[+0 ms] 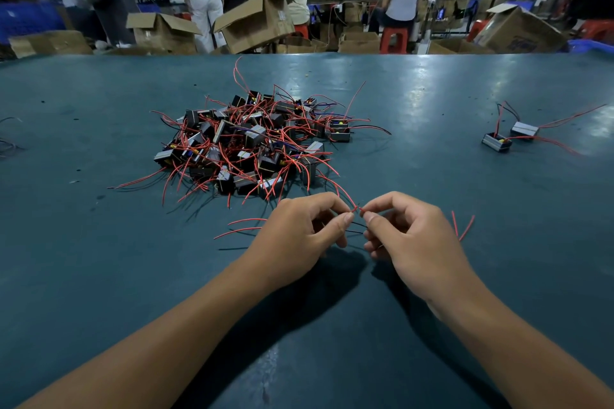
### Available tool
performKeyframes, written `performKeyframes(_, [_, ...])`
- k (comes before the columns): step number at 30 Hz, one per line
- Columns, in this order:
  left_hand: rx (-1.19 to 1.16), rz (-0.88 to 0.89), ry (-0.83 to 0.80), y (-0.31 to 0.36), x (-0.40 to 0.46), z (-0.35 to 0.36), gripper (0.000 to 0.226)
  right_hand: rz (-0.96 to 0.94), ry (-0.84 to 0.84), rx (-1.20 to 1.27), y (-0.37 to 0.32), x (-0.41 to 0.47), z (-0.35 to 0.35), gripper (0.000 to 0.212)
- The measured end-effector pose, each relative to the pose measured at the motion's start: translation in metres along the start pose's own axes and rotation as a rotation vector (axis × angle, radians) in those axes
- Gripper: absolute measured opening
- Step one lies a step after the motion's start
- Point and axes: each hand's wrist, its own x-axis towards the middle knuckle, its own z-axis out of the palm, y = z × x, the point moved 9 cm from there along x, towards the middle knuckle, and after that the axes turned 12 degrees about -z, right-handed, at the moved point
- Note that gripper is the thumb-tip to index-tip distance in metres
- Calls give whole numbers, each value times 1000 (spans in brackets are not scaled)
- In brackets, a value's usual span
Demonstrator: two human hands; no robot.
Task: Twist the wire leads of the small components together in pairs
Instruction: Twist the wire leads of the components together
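A heap of small black-and-silver components (252, 143) with red and black wire leads lies on the dark teal table (99, 259). In front of it, my left hand (299, 236) and my right hand (408, 236) face each other, each pinching the tip of a red wire lead (357, 208) between thumb and forefinger. The two tips nearly meet between my hands. Thin black leads (358, 227) also run between my hands. More red leads stick out to the left of my left hand (242, 226) and to the right of my right hand (463, 227). The components they belong to are hidden under my palms.
Two components (511, 136) with long red and black leads lie apart at the right of the table. Loose dark wires (8, 143) sit at the left edge. Beyond the far edge are cardboard boxes (252, 23), red stools and several people at other benches.
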Motion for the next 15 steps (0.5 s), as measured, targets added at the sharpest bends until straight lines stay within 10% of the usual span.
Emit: performKeyframes(15, [-3,-16,-17,1,-2,-1,15,-37,-41,121,2,1,11,13])
